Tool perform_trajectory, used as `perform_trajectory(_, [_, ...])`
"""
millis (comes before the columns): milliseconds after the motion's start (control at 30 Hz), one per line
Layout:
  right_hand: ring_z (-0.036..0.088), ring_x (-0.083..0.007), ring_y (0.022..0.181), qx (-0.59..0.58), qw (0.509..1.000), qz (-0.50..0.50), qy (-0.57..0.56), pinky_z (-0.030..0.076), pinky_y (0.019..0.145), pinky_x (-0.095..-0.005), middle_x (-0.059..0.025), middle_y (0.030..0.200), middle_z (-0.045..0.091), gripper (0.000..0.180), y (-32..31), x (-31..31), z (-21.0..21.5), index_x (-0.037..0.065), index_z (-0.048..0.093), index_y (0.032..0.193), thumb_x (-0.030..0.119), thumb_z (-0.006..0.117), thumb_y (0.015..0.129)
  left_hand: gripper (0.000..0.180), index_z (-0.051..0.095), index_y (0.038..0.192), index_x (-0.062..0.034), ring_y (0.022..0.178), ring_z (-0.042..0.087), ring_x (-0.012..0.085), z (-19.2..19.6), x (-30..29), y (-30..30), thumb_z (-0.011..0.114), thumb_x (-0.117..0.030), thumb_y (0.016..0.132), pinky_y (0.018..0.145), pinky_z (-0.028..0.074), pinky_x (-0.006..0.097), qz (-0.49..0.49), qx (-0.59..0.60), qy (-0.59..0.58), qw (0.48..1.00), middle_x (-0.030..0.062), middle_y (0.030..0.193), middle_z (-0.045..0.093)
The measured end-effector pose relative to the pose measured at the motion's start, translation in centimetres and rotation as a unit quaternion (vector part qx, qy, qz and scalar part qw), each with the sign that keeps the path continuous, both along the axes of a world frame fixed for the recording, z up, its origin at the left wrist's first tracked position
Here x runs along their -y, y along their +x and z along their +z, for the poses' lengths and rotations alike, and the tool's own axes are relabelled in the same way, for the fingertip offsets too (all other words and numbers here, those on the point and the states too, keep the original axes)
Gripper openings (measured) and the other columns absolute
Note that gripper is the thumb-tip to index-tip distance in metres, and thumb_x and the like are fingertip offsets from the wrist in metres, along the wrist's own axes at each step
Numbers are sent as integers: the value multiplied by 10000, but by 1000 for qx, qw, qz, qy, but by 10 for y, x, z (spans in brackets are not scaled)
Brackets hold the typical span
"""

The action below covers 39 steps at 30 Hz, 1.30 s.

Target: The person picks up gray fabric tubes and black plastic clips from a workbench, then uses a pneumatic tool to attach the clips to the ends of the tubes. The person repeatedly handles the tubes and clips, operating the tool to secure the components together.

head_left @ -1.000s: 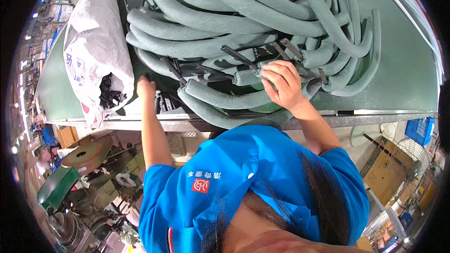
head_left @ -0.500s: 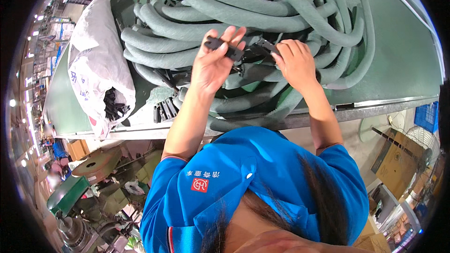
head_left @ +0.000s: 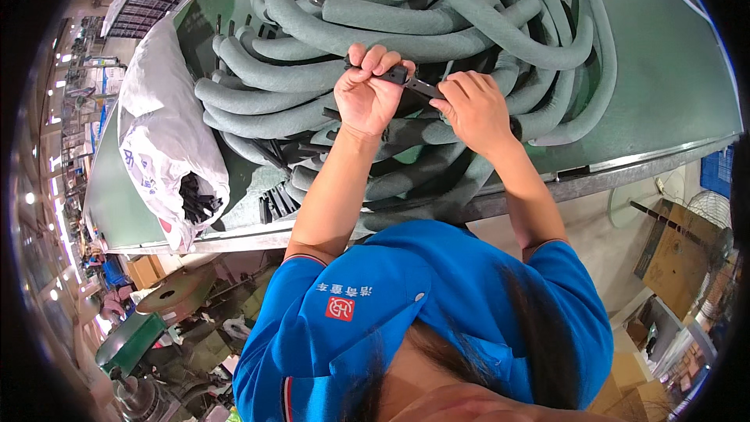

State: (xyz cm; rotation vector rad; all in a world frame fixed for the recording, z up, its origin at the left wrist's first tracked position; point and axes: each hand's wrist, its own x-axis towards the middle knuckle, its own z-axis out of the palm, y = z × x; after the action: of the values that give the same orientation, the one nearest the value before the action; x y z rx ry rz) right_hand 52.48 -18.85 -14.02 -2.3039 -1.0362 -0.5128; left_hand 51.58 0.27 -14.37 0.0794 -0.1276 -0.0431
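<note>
Upper centre, left hand [head_left: 366, 98] curled round a black block [head_left: 395, 74]; right hand [head_left: 475, 109] pinching a dark strip [head_left: 423, 89]; its long axis slants down-right from the block.

Matt foam-like tubes [head_left: 391, 17], smooth plastic-like black part [head_left: 396, 74]

Hands [head_left: 366, 101] holding black pieces [head_left: 396, 74], grey-green tubes [head_left: 391, 16]

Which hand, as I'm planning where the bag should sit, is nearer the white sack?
Left. The left hand, gripping a black part, is right of the white sack, apart from it; the right hand is farther right, beyond the left.
</note>
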Motion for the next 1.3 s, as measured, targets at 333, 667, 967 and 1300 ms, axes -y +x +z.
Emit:
perform_trajectory(333, [552,-239,786,-8,1000,-2,18,429,702,-372,-36,863,555,208,1,3,-2,92,564,868,267,653,801,511,322,578,-151,456,294,118,17,2,22,455,-510,916,813,388,337,-98,-93,-129,982,-44,455,291])
perform_trajectory(667, [549,-237,787,-11,1000,-13,23,421,703,-368,-31,862,559,197,0,-1,0,86,557,869,248,649,806,392,322,623,-136,499,315,142,22,1,15,388,-347,947,863,407,395,-115,-148,-109,976,-27,495,294])
perform_trajectory(967, [554,-237,820,-21,999,-1,-32,412,737,-374,-39,863,574,199,-1,-7,-4,86,549,859,230,662,782,294,320,644,-134,520,302,147,39,15,8,410,-250,899,831,391,410,0,-275,144,951,-27,529,300])
perform_trajectory(1300, [546,-316,907,7,998,-34,58,414,829,-417,-115,998,576,242,-9,-13,-1,39,574,978,136,696,794,299,466,1163,-74,1038,547,210,32,-18,-39,461,-302,970,934,405,363,208,-126,425,872,91,1064,579])
